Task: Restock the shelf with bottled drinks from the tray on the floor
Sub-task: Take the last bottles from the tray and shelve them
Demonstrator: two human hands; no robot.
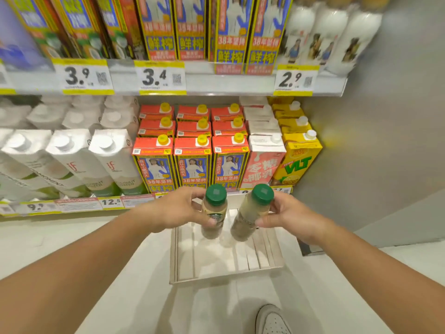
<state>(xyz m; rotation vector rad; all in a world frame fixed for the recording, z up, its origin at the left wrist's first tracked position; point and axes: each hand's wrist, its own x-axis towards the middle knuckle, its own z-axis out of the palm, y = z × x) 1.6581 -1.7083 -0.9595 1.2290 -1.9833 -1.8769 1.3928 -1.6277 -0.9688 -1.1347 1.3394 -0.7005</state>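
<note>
- Shelf (192, 80) first, as the biggest thing in view: its lower tier (79, 206) is packed edge to edge with cartons (192, 162), white ones to the left, red-topped ones in the middle, a pink and a yellow one at the right end. No free slot for bottles shows among them, so I judge the place for these drinks lies outside this view or on another tier; find it before lifting further.
- Tray (224, 266) next: a pale slatted crate on the floor just in front of the shelf, its visible slats bare apart from the two bottles above it. A shoe (272, 319) stands near its front edge, so step around it, not over it.
- Left hand (183, 210): wrapped around the left bottle (214, 213), thumb on the near side, fingers behind the neck under the green cap.
- Right hand (291, 218): closed on the right bottle (250, 213), which tilts inward at the base towards its neighbour.
- Whether the bottles rest on the slats or are already clear of them, I cannot tell.
- Doing it well: grip the bodies rather than the caps, keep the two bottles apart so they do not knock, bring the tilted one upright, and set each down label-forward.
</note>
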